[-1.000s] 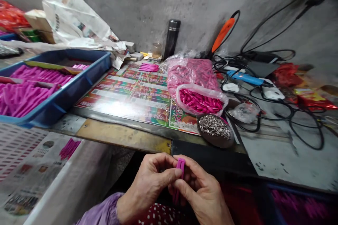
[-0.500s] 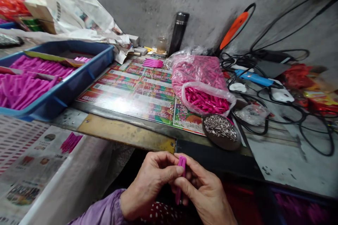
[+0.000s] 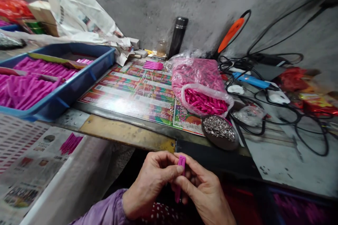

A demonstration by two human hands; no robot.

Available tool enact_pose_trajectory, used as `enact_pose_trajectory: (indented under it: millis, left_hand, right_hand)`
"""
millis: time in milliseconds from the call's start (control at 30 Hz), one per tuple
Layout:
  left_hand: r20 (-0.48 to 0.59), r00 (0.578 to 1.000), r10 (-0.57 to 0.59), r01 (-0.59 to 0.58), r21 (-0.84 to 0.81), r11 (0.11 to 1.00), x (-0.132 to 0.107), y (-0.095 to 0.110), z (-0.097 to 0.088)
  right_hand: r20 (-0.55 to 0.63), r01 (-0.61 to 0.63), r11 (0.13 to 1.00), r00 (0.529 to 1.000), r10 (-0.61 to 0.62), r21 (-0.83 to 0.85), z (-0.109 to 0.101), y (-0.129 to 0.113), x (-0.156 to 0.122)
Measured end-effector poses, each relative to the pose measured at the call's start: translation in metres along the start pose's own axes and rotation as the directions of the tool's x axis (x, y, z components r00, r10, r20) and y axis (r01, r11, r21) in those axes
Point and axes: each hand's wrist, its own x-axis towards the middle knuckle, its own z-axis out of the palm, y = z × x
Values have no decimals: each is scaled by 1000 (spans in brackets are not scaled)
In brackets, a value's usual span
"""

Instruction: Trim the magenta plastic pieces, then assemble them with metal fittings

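1. Head view, the hands: the left hand (image 3: 150,182) and the right hand (image 3: 203,190) are together in front of the body, just below the bench edge. Both are clamped on one pink plastic clothes peg (image 3: 181,163), pinching it between their thumbs and curled fingers.
2. Head view, the peg: it stands between the hands with its long axis nearly upright in the picture, the broad end pointing toward the bench and the narrower end tilting slightly to the left, down toward the polka-dot cloth (image 3: 161,214) on the lap. Neither hand is clearly nearer, since the peg sits about midway between them, and the fingers hide part of it.
3. Head view, beyond the right hand: a dark round dish (image 3: 211,141) holds small metal pieces, probably springs (image 3: 219,128). Just behind it lies a clear plastic bag of pink pieces (image 3: 204,102).
4. Head view, beyond the left hand: a blue plastic tray (image 3: 105,54) holds many pink pieces (image 3: 23,91). A small bundle of pink pieces (image 3: 153,65) lies on a printed sheet (image 3: 132,102), and a few more (image 3: 70,144) lie on newspaper (image 3: 31,154) to the left
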Motion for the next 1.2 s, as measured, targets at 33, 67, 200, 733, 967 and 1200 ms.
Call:
enact_pose_trajectory:
  millis: [33,67,200,733,967,1200]
  left_hand:
    - [-5,1000,0,0,7,1000,0,1,0]
    - [-10,1000,2,-2,12,1000,0,1,1]
    - [0,1000,28,-28,7,1000,-1,4,2]
    - [310,944,-112,24,275,961,-12,23,-14]
    - [318,873,369,-483,470,739,4,9,-6]
    - [396,661,637,-707,614,350,15,5,-2]
  right_hand:
    - [0,2,1000,1000,-2,1,1,0,0]
    - [2,8,1000,1000,-8,2,1,-1,-1]
    - [14,39,998,999,-39,-46,1,-3,-2]
    - [207,191,979,963,-174,-65,-21,-32,-8]
    - [-36,197,979,980,-196,51,-23,-16,3]
    - [-176,190,973,970,-166,128,-15,-18,5]
